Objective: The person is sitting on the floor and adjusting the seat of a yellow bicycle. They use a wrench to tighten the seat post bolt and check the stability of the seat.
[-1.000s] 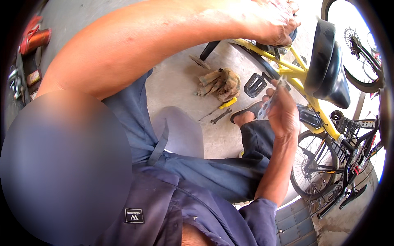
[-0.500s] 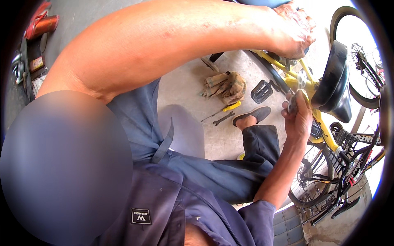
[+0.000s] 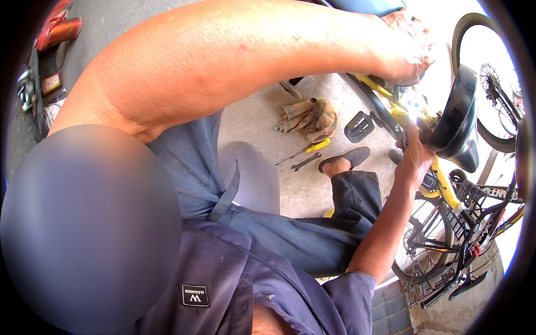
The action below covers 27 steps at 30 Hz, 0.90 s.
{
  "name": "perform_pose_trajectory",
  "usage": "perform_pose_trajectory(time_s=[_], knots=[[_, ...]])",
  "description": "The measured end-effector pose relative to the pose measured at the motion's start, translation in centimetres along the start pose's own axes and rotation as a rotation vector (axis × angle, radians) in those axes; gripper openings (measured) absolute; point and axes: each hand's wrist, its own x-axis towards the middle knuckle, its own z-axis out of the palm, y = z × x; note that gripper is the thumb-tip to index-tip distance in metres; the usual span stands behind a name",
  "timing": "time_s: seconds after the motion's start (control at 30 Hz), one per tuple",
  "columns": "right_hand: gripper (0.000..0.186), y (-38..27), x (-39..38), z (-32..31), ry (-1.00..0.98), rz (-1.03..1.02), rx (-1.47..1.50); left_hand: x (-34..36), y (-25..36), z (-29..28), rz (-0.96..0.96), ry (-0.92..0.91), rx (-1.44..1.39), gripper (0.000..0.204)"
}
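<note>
My left arm reaches across the top, and my left hand (image 3: 410, 47) is closed, fingers curled, over the yellow bicycle frame (image 3: 446, 181); what it grips is hidden. My right hand (image 3: 417, 149) is raised to the frame beside the black saddle (image 3: 460, 117), with fingers pinched on a small grey metal part (image 3: 406, 133), mostly covered by the fingers. Left of that hand, a black pedal (image 3: 359, 128) sits on its crank. Bright light washes out the frame between my hands.
On the floor lie a stained rag (image 3: 312, 118), a yellow-handled screwdriver (image 3: 317, 145) and a spanner (image 3: 307, 161). My shoe (image 3: 357, 157) rests near them. Another bicycle's wheel (image 3: 419, 240) and a black basket (image 3: 470, 194) stand at right. An orange cylinder (image 3: 61, 32) is far left.
My right hand has moved slightly up and right, bringing the grey metal part against the yellow frame. My left hand stays closed at nearly the same place.
</note>
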Motion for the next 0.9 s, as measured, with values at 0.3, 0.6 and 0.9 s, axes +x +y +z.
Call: perform_pose_trajectory(time_s=[0.3,0.6,0.9], knots=[[0.027,0.67,0.59,-0.04,0.024,-0.064,0.036,0.32,0.00,0.21,0.013,0.004,-0.016,0.041],[0.026,0.36,0.38,-0.12,-0.061,-0.004,0.083,0.41,-0.01,0.46,0.020,0.005,-0.042,0.041],[0.031,0.02,0.44,-0.31,0.089,0.072,-0.098,0.50,-0.14,0.95,0.010,0.011,-0.063,0.041]])
